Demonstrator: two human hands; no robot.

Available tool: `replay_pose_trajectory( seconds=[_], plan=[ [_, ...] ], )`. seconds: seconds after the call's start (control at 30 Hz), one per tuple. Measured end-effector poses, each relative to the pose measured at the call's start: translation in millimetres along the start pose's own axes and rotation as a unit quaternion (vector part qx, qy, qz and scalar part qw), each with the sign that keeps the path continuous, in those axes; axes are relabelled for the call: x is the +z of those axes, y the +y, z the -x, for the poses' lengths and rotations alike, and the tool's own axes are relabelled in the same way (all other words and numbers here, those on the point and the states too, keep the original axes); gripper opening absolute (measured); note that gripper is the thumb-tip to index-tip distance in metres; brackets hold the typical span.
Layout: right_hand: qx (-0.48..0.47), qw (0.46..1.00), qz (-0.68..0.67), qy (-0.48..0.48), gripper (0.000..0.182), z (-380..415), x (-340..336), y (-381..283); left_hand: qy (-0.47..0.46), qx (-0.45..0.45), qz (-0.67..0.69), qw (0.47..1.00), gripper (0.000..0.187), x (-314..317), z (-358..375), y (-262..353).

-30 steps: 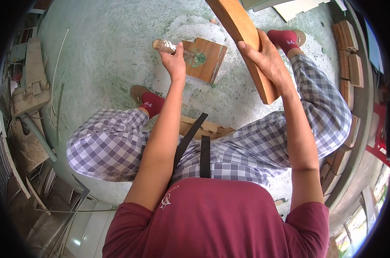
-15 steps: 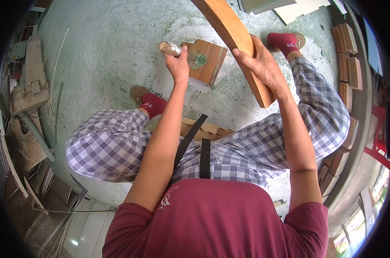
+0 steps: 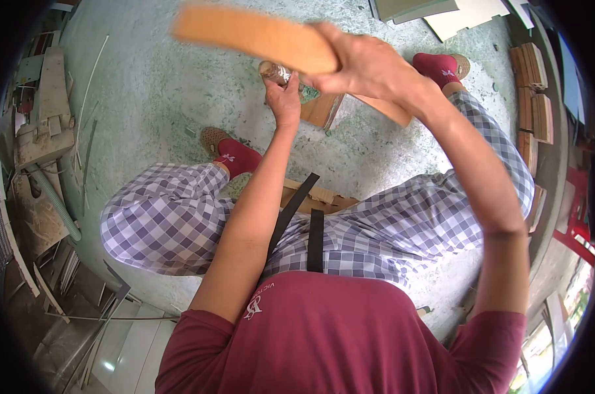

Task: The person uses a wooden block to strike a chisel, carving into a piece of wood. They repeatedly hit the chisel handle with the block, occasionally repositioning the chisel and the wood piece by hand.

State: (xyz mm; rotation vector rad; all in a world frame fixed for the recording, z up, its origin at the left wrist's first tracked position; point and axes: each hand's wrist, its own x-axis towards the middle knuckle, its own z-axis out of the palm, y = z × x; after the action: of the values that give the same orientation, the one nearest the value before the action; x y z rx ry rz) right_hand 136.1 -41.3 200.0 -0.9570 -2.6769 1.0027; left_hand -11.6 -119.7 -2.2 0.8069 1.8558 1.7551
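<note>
My left hand is closed around the wooden handle of a chisel, whose butt end faces up toward me. The chisel's tip is hidden behind my fingers and the timber. Beneath lies a brown wooden board on the floor, with greenish crumbs on it, now partly covered. My right hand grips a thick, slightly curved length of timber, blurred by motion. It passes over the chisel and board, its far end pointing left and its near end showing below my wrist.
My feet in red socks stand either side of the board. Machinery and scrap wood line the left. Stacked wooden blocks run along the right wall, and flat panels lie at the top right.
The timber in my right hand has swung left, from pointing up to lying nearly level over the board. My left hand stays on the chisel, shifted slightly right in view.
</note>
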Motion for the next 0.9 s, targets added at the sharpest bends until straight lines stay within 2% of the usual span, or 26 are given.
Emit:
replay_pose_trajectory(
  seconds=[0.03,0.07,0.1,0.13,0.17,0.2,0.27,0.37,0.4,0.43,0.47,0.5,0.53,0.6,0.63,0.67,0.77,0.8,0.83,0.9],
  plan=[
    [-0.001,1.000,0.001,0.001,0.072,-5,4,2,-0.002,0.034,0.011,0.999,0.042,2,0,3],
    [-0.009,0.995,0.089,-0.042,0.072,-10,7,5,-0.009,-0.022,-0.005,1.000,0.050,1,5,5],
    [-0.013,0.980,0.177,-0.087,0.071,-13,8,9,-0.014,-0.022,-0.002,1.000,0.050,2,2,8],
    [-0.007,0.974,0.213,-0.076,0.071,-13,2,-1,-0.021,-0.016,-0.017,1.000,0.051,2,-3,5],
    [-0.007,0.973,0.214,-0.083,0.071,-11,-5,-8,-0.027,-0.014,-0.036,0.999,0.053,0,0,0],
    [-0.007,0.985,0.159,-0.069,0.071,-8,-11,-17,-0.025,-0.022,-0.038,0.999,0.053,-1,3,-4],
    [-0.012,0.996,0.076,-0.034,0.071,-6,-16,-26,0.011,0.025,-0.080,0.996,0.049,1,-4,-5],
    [-0.058,0.996,0.063,0.025,0.069,-8,5,-9,0.009,0.045,-0.059,0.997,0.047,1,-1,4],
    [-0.025,0.996,0.083,-0.026,0.066,-11,16,4,0.011,0.046,-0.059,0.997,0.047,0,0,4],
    [-0.026,0.996,0.084,-0.026,0.066,-13,19,3,-0.007,0.024,-0.017,1.000,0.048,0,1,2],
    [-0.029,0.988,0.148,-0.033,0.061,-15,21,4,-0.027,0.004,0.026,0.999,0.050,1,-2,1],
    [-0.030,0.976,0.213,-0.043,0.057,-18,21,7,-0.026,0.006,0.031,0.999,0.050,3,-5,-2],
    [-0.021,0.975,0.214,-0.055,0.056,-21,12,-5,-0.028,0.009,0.001,1.000,0.050,2,-6,0],
    [-0.027,0.983,0.171,-0.052,0.059,-20,-4,-30,-0.036,0.002,-0.032,0.999,0.051,-3,-1,-11],
    [-0.038,0.990,0.133,-0.040,0.062,-21,-9,-36,-0.011,0.017,-0.075,0.997,0.051,-2,-5,-18],
    [-0.057,0.993,0.102,0.016,0.063,-22,-3,-34,0.016,0.034,-0.119,0.992,0.051,-2,-10,-25],
    [-0.065,0.995,0.073,0.008,0.064,-25,10,-14,0.004,0.065,-0.096,0.993,0.053,-2,-8,-16],
    [0.010,0.979,0.190,-0.072,0.065,-28,15,-6,-0.020,-0.011,0.028,0.999,0.056,-1,-6,-7],
    [0.009,0.979,0.193,-0.069,0.065,-27,17,-3,-0.020,-0.008,0.031,0.999,0.056,-1,-4,-2],
    [0.002,0.981,0.182,-0.069,0.062,-25,17,6,-0.022,-0.050,-0.033,0.998,0.041,4,-4,6]
  ],
)
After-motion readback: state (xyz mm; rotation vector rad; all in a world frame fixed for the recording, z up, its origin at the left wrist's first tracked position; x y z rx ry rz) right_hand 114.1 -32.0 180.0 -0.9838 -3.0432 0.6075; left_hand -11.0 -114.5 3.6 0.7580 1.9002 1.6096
